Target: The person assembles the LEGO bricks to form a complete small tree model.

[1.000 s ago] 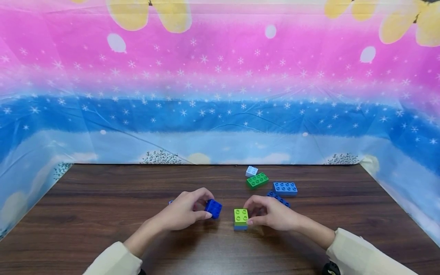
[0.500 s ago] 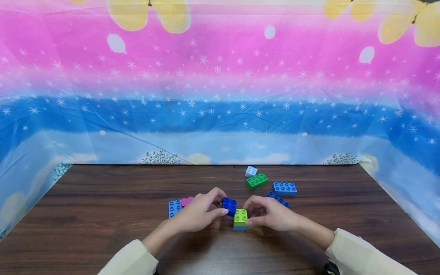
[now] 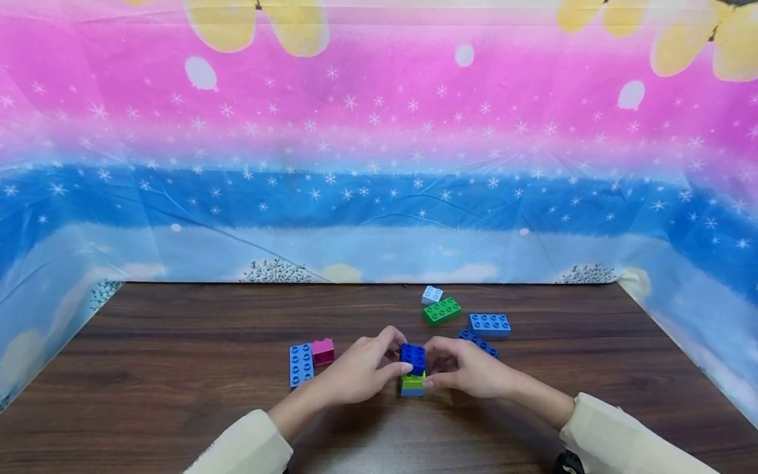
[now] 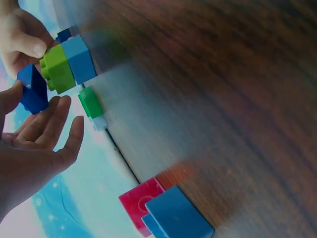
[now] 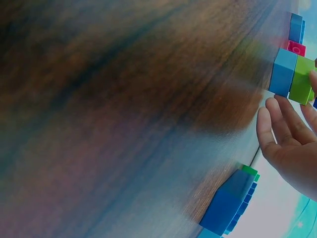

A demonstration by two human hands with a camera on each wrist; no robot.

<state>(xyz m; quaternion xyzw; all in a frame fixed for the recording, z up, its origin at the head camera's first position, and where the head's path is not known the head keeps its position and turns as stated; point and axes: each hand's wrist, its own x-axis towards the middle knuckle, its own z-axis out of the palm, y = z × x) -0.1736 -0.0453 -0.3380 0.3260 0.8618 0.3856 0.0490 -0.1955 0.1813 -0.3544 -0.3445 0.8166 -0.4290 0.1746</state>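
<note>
From the left wrist, not the head, a gap is seen under the blue brick point(image 4: 32, 89), pinched by the left grip point(image 3: 362, 370) above the lime brick point(image 4: 60, 70), held by the right grip point(image 3: 466, 370). Bricks point(image 3: 441, 312) counted: nine.

I record remotely one lime-green brick point(image 4: 59, 69). Above it: a royal-blue brick point(image 3: 413, 359); beneath: a light-blue brick point(image 4: 80, 58). To its left: a magenta brick point(image 3: 323, 353). Beyond it: a green brick point(image 3: 441, 312), a pale-blue brick point(image 3: 432, 295) and a navy brick point(image 3: 478, 343). Behind it, I note a pink-and-blue banded backdrop point(image 3: 367, 141) with white snowflakes point(image 3: 329, 178); around it, a brown, streak-grained table point(image 3: 177, 368).
</note>
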